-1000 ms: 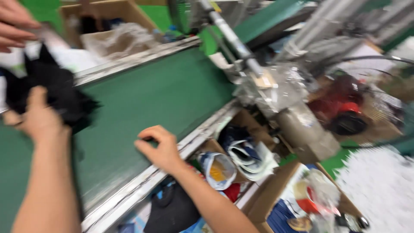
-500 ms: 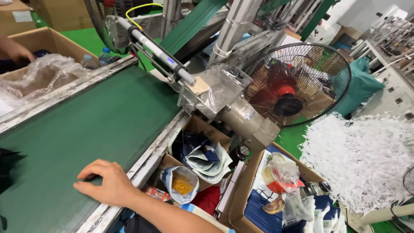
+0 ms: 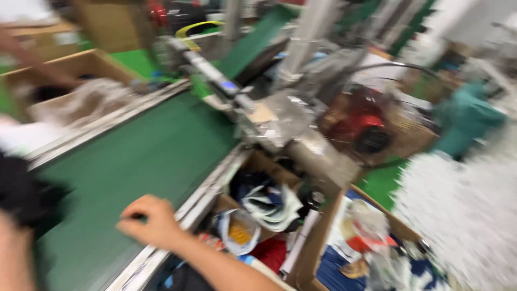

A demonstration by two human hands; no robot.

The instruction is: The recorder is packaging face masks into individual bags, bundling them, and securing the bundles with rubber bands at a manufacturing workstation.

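The view is blurred by motion. My right hand (image 3: 153, 222) rests on the near edge of the green conveyor belt (image 3: 145, 156), fingers curled. A small dark spot sits under the thumb, and I cannot tell if it is an object. My left hand (image 3: 9, 253) is at the bottom left corner, against a bundle of black cloth (image 3: 27, 196) that lies on the belt. Only part of that hand shows.
Another person's hand (image 3: 32, 64) reaches over a cardboard box (image 3: 81, 64) across the belt. Open boxes of packaged goods (image 3: 269, 205) stand below the belt's metal rail (image 3: 204, 188). A taped machine arm (image 3: 280, 124), a red fan (image 3: 366, 124) and white shredded paper (image 3: 463, 215) fill the right side.
The camera swung left and down again, so the black cloth and my left hand are back in view. My right hand stays on the belt's edge, fingers more curled.
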